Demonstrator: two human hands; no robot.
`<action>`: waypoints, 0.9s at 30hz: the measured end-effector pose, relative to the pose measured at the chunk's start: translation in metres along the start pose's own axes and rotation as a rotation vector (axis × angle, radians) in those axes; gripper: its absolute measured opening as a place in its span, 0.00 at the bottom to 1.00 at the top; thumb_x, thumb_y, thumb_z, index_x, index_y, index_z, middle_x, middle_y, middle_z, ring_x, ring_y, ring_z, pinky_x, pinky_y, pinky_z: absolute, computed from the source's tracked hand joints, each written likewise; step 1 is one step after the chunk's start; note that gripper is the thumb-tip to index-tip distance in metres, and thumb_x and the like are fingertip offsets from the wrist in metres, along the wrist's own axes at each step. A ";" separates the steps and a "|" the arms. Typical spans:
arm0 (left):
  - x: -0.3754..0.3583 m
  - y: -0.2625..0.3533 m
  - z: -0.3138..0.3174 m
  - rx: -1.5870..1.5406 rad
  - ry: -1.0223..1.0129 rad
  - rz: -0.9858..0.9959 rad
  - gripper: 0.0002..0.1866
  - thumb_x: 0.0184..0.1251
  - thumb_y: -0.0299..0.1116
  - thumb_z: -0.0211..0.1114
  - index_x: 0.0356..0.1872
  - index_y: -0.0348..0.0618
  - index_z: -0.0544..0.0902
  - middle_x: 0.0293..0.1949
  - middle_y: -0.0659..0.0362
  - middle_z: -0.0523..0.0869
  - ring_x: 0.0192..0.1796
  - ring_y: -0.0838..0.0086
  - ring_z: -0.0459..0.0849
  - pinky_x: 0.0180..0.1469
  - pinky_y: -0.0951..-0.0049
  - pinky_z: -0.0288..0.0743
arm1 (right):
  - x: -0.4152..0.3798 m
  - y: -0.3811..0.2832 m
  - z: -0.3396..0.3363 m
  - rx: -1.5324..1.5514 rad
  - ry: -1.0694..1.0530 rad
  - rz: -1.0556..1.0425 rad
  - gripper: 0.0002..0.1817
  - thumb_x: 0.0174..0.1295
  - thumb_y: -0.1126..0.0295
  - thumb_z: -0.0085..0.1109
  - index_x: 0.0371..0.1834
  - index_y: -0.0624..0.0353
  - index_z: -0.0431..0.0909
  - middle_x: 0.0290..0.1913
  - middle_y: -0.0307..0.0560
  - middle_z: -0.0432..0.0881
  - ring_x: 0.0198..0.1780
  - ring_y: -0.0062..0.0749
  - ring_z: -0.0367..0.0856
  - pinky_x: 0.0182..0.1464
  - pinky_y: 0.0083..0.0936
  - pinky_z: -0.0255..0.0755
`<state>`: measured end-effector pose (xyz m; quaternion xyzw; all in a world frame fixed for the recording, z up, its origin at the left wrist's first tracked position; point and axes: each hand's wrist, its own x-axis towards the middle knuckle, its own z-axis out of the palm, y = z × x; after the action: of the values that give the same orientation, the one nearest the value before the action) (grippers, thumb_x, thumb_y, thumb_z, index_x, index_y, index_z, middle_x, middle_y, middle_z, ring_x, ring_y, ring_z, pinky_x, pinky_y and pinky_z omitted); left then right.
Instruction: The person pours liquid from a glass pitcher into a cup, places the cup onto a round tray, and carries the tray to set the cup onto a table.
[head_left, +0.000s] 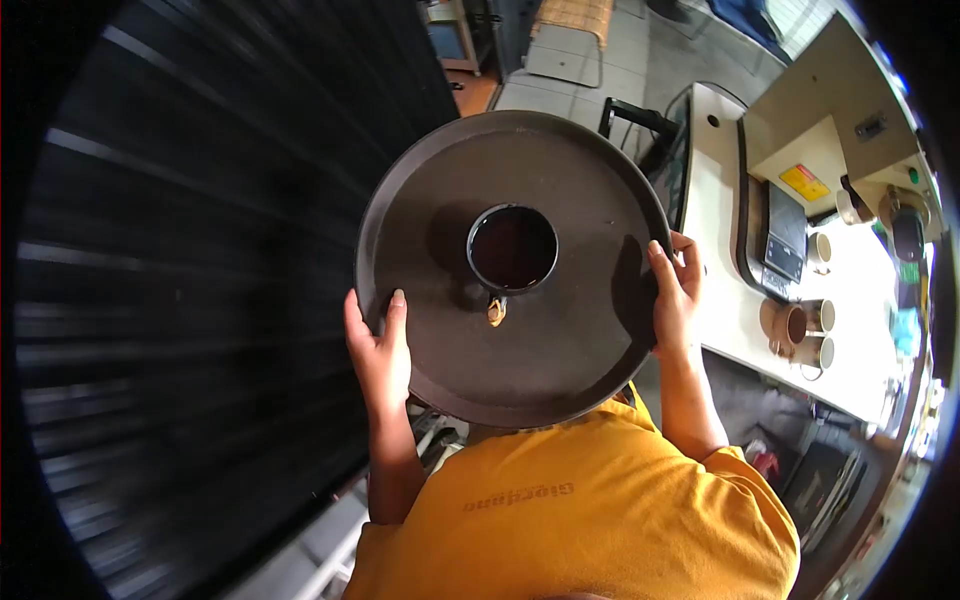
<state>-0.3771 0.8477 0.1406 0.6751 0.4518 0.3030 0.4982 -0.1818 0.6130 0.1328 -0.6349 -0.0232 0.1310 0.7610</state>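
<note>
A round dark brown serving tray is held out in front of my yellow shirt. My left hand grips its left rim, thumb on top and fingers mostly hidden beneath. On the right rim, my right hand holds on the same way, with its thumb over the edge. A black cup stands upright near the middle of the tray, filled with dark liquid. Its handle, marked with a tan patch, points toward me. Neither hand touches the cup.
To the right runs a white counter carrying several cups, a flat black device and a beige machine. A dark ribbed wall rises close on the left. Ahead are a tiled floor and a woven seat.
</note>
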 end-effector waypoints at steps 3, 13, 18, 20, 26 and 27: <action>0.050 0.026 0.028 -0.112 -0.191 0.093 0.20 0.67 0.31 0.64 0.55 0.32 0.72 0.44 0.57 0.83 0.46 0.77 0.79 0.53 0.76 0.71 | 0.009 -0.008 0.009 0.094 0.162 0.043 0.13 0.67 0.69 0.57 0.51 0.60 0.67 0.44 0.47 0.81 0.43 0.21 0.76 0.45 0.18 0.70; 0.178 0.072 0.178 -0.085 -0.527 0.215 0.14 0.68 0.30 0.62 0.50 0.34 0.76 0.42 0.60 0.82 0.45 0.80 0.77 0.51 0.78 0.70 | 0.088 0.011 0.009 0.234 0.485 -0.027 0.15 0.68 0.70 0.55 0.55 0.56 0.65 0.46 0.44 0.80 0.48 0.22 0.73 0.52 0.20 0.65; 0.228 0.121 0.253 -0.002 -0.675 0.259 0.15 0.68 0.30 0.63 0.52 0.34 0.75 0.44 0.60 0.82 0.47 0.79 0.77 0.53 0.77 0.70 | 0.127 -0.015 0.018 0.287 0.673 -0.066 0.15 0.68 0.72 0.53 0.55 0.57 0.65 0.48 0.46 0.80 0.48 0.23 0.74 0.54 0.21 0.65; 0.241 0.134 0.280 0.021 -0.738 0.259 0.16 0.67 0.30 0.63 0.52 0.34 0.75 0.45 0.60 0.82 0.47 0.78 0.77 0.53 0.77 0.69 | 0.139 -0.021 0.018 0.309 0.739 -0.080 0.15 0.68 0.73 0.53 0.56 0.58 0.64 0.48 0.46 0.79 0.48 0.24 0.75 0.53 0.22 0.67; 0.278 0.156 0.360 -0.009 -0.979 0.355 0.15 0.67 0.30 0.64 0.50 0.35 0.76 0.43 0.61 0.81 0.46 0.79 0.77 0.52 0.78 0.69 | 0.166 -0.035 0.024 0.418 0.916 -0.171 0.17 0.67 0.75 0.53 0.57 0.58 0.63 0.46 0.45 0.78 0.47 0.24 0.76 0.51 0.21 0.69; 0.286 0.158 0.376 -0.030 -1.025 0.328 0.14 0.67 0.31 0.64 0.49 0.36 0.76 0.43 0.62 0.81 0.45 0.80 0.76 0.51 0.79 0.69 | 0.173 -0.038 0.027 0.406 0.952 -0.187 0.17 0.67 0.75 0.53 0.57 0.58 0.63 0.46 0.45 0.78 0.47 0.24 0.76 0.52 0.21 0.69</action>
<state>0.1117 0.9434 0.1581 0.7911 0.0351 0.0148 0.6106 -0.0139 0.6725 0.1525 -0.4591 0.2943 -0.2386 0.8036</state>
